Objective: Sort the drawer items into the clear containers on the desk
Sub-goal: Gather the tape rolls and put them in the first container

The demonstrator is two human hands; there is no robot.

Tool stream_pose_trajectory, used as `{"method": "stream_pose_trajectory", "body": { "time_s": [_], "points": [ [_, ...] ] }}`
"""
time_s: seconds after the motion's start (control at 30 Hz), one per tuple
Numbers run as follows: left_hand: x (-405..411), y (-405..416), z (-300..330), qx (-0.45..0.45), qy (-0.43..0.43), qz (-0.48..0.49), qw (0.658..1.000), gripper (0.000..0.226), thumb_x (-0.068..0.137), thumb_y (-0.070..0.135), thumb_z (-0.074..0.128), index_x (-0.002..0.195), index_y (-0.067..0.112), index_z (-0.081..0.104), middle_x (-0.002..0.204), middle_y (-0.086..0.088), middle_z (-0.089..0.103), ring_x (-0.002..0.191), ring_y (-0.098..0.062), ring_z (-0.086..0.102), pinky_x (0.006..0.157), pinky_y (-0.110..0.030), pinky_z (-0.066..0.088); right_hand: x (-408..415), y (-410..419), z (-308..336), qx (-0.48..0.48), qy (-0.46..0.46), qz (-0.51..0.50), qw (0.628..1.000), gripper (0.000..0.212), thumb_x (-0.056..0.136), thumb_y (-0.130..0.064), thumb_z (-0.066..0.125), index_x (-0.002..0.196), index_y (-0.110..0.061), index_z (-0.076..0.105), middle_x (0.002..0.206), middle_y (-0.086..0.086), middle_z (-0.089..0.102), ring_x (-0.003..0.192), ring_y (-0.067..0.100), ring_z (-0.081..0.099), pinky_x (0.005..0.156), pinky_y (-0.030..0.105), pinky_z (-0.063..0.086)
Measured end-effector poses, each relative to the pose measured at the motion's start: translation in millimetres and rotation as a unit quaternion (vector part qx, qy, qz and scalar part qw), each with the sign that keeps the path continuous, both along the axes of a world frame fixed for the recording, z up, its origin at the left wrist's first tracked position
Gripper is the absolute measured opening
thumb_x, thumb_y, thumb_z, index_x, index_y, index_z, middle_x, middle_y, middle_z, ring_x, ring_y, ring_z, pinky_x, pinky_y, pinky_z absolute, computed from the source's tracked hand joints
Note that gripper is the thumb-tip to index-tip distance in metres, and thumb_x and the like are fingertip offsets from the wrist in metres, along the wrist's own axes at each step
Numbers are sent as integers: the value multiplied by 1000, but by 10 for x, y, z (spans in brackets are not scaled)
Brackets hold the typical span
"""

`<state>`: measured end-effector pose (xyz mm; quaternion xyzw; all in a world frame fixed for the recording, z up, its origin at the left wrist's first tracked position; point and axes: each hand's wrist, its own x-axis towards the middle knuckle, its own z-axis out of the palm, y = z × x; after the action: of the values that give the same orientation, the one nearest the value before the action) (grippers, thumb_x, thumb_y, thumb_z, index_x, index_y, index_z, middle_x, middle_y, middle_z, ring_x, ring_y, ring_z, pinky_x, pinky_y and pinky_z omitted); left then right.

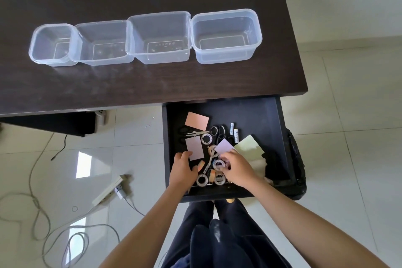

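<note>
Clear containers (159, 37) on desk (130, 89) sitting empty; in drawer (261, 115) below, right hand (236, 168) pinching light, stiff tape roll (218, 164) by rim; left hand (183, 169) touching lilac card (194, 148), fingers relaxed.

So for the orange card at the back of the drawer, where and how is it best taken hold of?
The orange card lies flat on the drawer floor, apart from the clutter, its near corner beside the scissors. Probably best to come from above at its far edge, which has bare floor around it, slide a fingertip under that edge and pinch it between thumb and finger.
</note>
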<state>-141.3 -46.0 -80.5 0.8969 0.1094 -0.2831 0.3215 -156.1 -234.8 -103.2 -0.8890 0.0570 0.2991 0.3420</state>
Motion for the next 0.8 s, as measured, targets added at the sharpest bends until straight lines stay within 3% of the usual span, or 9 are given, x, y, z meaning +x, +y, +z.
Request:
{"method": "stream_pose_trajectory", "body": {
  "time_s": [0.1, 0.17, 0.3, 0.4, 0.53, 0.8],
  "points": [
    [-41, 17, -48, 41, 45, -37, 997, 59, 85, 29, 67, 137, 16, 42, 137, -10, 41, 115, -26, 55, 97, -33, 47, 129, 77, 15, 16, -56, 25, 998, 37, 87, -13, 57, 122, -22, 56, 125, -7, 50, 105, 14, 55, 82, 33, 50],
    [-65, 37, -86, 49, 81, -63, 994, 62, 81, 29, 70, 136, 18, 43, 134, -10, 44, 112, -26, 56, 95, -32, 47, 237, 133, 6, 13, -77, 66, 995, 49, 84, -11, 56, 130, -26, 50, 138, -12, 42, 117, 14, 49, 86, 35, 51],
    [-127, 49, -129, 34, 99, -108, 989, 64, 79, 33, 72, 136, 26, 43, 129, -9, 49, 108, -22, 58, 94, -31, 49, 459, 182, 3, -45, -28, 174, 983, 75, 79, -4, 54, 145, -30, 30, 153, -12, 25, 126, 20, 41, 86, 36, 51],
    [-139, 23, -167, 35, 113, -144, 982, 73, 76, 38, 73, 139, 31, 37, 129, -7, 49, 111, -22, 57, 94, -32, 49, 530, 144, -34, -69, -13, 221, 973, 80, 74, -1, 56, 143, -32, 30, 144, -11, 33, 116, 22, 46, 70, 34, 49],
    [-90, -19, -234, 34, 142, -172, 974, 74, 75, 39, 76, 139, 32, 39, 127, -7, 50, 110, -23, 56, 95, -32, 49, 535, 112, -86, -93, -14, 267, 959, 82, 72, -4, 64, 141, -31, 30, 138, -10, 35, 111, 23, 45, 69, 34, 47],
    [-59, -40, -319, 38, 113, -160, 980, 49, 77, 19, 74, 121, 24, 55, 122, -7, 58, 103, -23, 59, 90, -32, 53, 623, 131, -33, -97, -39, 311, 945, 51, 69, -2, 65, 112, -24, 48, 111, -4, 49, 87, 26, 61, 55, 29, 35]
  ]
}}
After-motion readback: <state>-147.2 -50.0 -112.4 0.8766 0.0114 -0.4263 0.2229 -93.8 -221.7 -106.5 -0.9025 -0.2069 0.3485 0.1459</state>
